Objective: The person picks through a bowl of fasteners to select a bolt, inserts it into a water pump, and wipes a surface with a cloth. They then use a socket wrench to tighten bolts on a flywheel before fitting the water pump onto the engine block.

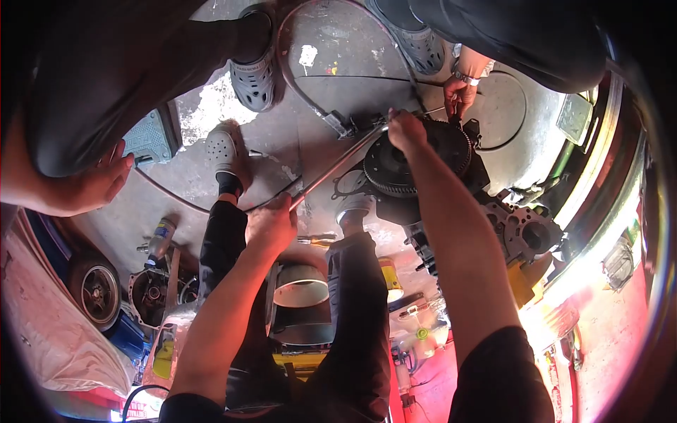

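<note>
Head camera shows the left hand [271,227] closed around the near end of a long metal bar [338,167]; the right hand [407,132] is folded about its far end. From the left hand, the bar runs forward and rightward. Below the right hand, the nearer one, lies a toothed wheel [386,161]. Writing on the clog [252,83] and the red-white label [137,410] I cannot read.

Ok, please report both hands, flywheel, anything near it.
Left hand grips long metal bar; right hand at its far end. Toothed flywheel faces upward. Another person's hand close beside it.
</note>
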`<state>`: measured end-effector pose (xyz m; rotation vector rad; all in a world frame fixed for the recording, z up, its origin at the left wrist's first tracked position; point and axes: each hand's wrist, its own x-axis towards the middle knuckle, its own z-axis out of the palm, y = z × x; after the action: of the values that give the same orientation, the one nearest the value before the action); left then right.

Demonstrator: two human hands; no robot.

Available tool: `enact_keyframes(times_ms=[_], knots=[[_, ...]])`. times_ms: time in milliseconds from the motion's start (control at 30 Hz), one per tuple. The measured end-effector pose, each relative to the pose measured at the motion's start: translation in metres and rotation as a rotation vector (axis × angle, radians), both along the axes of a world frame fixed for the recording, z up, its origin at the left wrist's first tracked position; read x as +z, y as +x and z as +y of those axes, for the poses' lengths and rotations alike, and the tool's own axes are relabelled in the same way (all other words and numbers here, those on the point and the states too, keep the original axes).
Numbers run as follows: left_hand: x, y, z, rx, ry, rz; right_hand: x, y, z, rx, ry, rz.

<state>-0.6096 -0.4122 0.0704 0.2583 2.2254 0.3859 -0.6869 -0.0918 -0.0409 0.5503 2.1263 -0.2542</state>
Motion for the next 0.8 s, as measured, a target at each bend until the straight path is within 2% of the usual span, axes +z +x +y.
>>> enact_keyframes(times_ms=[67, 133, 200, 233, 267, 300, 400, 433, 467, 533, 633, 733, 767, 800], knots=[[-0.005, 0.004, -0.001, 0.004, -0.014, -0.008, 0.040, 0.012, -0.041, -0.268, 0.229, 0.110], [-0.004, 0.003, 0.001, 0.013, -0.095, -0.052, 0.067, 0.038, -0.076, -0.263, 0.172, 0.361], [-0.003, -0.002, 0.006, 0.015, -0.166, -0.088, 0.132, 0.055, -0.102, -0.121, -0.005, 0.644], [-0.001, -0.004, 0.009, 0.011, -0.201, -0.109, 0.172, 0.058, -0.107, -0.122, -0.085, 0.730], [-0.002, -0.005, 0.009, 0.010, -0.238, -0.132, 0.222, 0.060, -0.107, -0.119, -0.168, 0.813], [-0.005, -0.005, 0.006, 0.014, -0.194, -0.132, 0.301, 0.069, -0.088, -0.002, -0.127, 0.943], [-0.003, -0.011, 0.002, 0.006, -0.160, -0.140, 0.368, 0.104, -0.020, 0.004, 0.189, 1.043], [-0.003, -0.013, 0.003, 0.011, -0.170, -0.159, 0.376, 0.111, 0.002, -0.053, 0.402, 0.949], [-0.004, -0.012, 0.003, 0.013, -0.164, -0.143, 0.375, 0.116, 0.025, -0.033, 0.434, 0.949], [-0.007, -0.008, 0.002, 0.014, -0.154, -0.113, 0.347, 0.143, 0.055, -0.558, 0.090, 1.083], [-0.012, -0.006, 0.008, -0.014, -0.285, -0.116, 0.353, 0.143, 0.062, -0.294, 0.246, 0.924], [-0.013, -0.015, 0.007, 0.016, -0.261, -0.144, 0.343, 0.149, 0.065, -0.506, 0.148, 1.108], [-0.018, -0.011, -0.003, -0.021, -0.256, -0.127, 0.338, 0.151, 0.064, -0.669, 0.168, 1.151], [-0.028, -0.008, -0.011, -0.048, -0.247, -0.108, 0.341, 0.155, 0.064, -0.615, 0.173, 1.138]])
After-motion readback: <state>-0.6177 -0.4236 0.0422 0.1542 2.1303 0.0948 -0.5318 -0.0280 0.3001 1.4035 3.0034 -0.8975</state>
